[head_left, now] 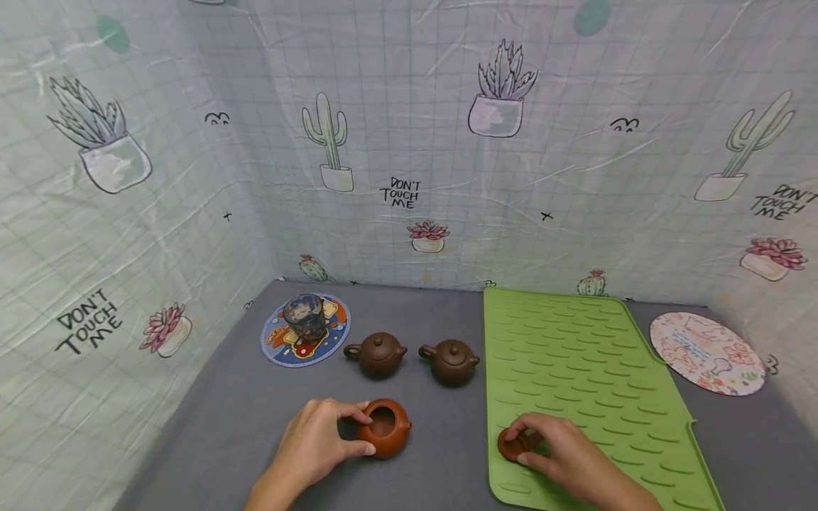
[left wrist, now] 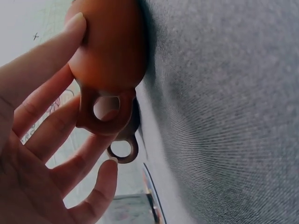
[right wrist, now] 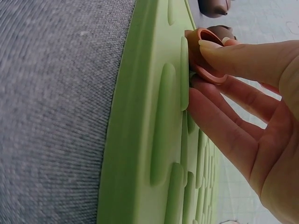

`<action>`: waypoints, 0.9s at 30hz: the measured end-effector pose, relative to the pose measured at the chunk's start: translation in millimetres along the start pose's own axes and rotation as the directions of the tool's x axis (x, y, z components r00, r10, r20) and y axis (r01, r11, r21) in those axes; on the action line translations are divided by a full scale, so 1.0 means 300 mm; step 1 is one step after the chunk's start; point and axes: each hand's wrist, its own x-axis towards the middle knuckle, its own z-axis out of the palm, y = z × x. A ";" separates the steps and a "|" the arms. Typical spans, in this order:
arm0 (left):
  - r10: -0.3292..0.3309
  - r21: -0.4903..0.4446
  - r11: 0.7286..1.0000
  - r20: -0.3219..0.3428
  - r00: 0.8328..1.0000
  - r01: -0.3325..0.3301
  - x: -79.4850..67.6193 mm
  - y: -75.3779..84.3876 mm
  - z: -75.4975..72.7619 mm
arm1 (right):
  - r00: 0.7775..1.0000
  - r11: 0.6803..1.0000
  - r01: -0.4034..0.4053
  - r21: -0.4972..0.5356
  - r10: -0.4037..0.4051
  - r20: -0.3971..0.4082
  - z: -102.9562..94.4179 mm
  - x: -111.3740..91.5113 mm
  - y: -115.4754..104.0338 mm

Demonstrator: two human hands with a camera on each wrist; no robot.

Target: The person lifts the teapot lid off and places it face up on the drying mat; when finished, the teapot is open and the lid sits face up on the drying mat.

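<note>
My left hand (head_left: 312, 438) holds a lidless orange-brown clay teapot (head_left: 397, 441) on the grey cloth, thumb and index finger across its round body near the opening. In the left wrist view, the teapot's ring handle (left wrist: 86, 112) sits beside the other fingers, and its base is at the cloth. Over the front left part of the green ridged mat (head_left: 575, 376), my right hand (head_left: 565, 448) pinches a small reddish-brown teapot lid (head_left: 509, 448). The lid's hollow side faces up, and in the right wrist view its edge (right wrist: 212, 77) shows close above the mat.
Two dark brown lidded teapots, one on the left (head_left: 378, 357) and one on the right (head_left: 452, 365), stand behind the open one. A patterned glass (head_left: 305, 317) rests on a round blue mat (head_left: 276, 351). At right lies a round pink mat (head_left: 709, 355). Printed sheeting (head_left: 409, 142) surrounds the table.
</note>
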 end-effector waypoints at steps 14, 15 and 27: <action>0.067 0.073 0.995 -0.037 0.997 -0.064 -0.006 0.014 -0.011 | 0.999 1.000 0.029 0.013 -0.028 -0.019 0.000 0.001 0.006; 0.066 0.076 0.995 -0.029 0.997 -0.064 -0.004 0.016 -0.015 | 1.000 1.000 0.025 0.018 -0.025 -0.016 0.001 0.001 0.006; 0.081 0.140 0.987 0.007 0.997 -0.081 0.020 0.048 -0.046 | 1.000 1.000 0.021 -0.003 -0.021 -0.013 -0.002 0.003 0.003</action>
